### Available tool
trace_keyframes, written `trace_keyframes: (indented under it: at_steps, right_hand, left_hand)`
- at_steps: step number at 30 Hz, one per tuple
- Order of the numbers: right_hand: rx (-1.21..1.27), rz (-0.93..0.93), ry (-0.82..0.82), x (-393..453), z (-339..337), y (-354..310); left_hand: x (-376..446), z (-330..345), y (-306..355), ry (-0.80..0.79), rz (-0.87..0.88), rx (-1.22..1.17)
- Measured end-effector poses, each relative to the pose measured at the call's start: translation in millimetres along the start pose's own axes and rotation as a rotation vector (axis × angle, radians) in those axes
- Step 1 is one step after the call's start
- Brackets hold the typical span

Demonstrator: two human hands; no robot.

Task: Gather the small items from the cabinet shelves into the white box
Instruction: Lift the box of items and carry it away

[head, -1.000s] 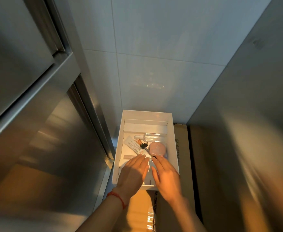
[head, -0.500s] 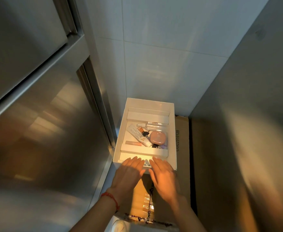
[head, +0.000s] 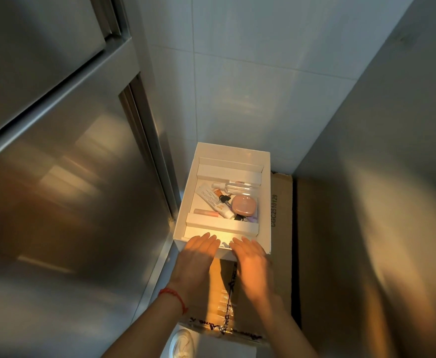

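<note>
Resting flat with fingers straight, the left hand point(head: 197, 257) and the right hand point(head: 251, 262) are lying side by side at the near end wall of the white box point(head: 265, 202), gripping nothing. That box is sitting on a cardboard carton point(head: 281, 244), its long axis running straight away from both hands toward the tiled wall point(head: 250, 86). Inside are lying a pink compact point(head: 242, 204), a white tube point(head: 213, 200) and a clear bottle point(head: 233, 186). Neither hand seems nearer; any push would probably run along that axis.
</note>
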State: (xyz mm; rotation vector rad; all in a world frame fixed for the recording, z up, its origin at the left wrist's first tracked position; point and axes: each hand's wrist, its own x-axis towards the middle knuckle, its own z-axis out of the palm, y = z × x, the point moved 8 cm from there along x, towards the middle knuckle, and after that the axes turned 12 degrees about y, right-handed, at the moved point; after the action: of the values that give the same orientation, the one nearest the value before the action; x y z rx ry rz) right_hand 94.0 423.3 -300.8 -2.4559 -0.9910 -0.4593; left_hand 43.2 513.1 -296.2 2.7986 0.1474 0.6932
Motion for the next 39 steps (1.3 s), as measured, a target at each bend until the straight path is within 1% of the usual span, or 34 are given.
trace_keyframes:
  at_steps: [19, 24, 32, 36, 39]
  right_hand:
    - [0.043, 0.023, -0.022, -16.1, -10.7, -13.2]
    - [0.038, 0.028, 0.003, -16.8, -17.2, -16.6]
    - [0.033, 0.065, -0.006, -28.4, -19.3, -19.8]
    - [0.016, 0.074, -0.033, -69.8, -32.1, -46.1]
    - [0.032, 0.064, -0.028, -79.3, -36.3, -51.5]
  left_hand:
    - [-16.0, -9.3, 5.1, -0.062, -0.019, 0.027]
    - [-15.3, -14.3, 7.3, -0.07, -0.022, 0.031]
    - [-25.9, -19.6, 9.5, -0.033, 0.012, 0.007]
    - [-73.8, -35.3, 21.5, -0.008, 0.028, 0.019]
    - [-83.1, -43.8, 27.3, 0.064, 0.053, 0.001]
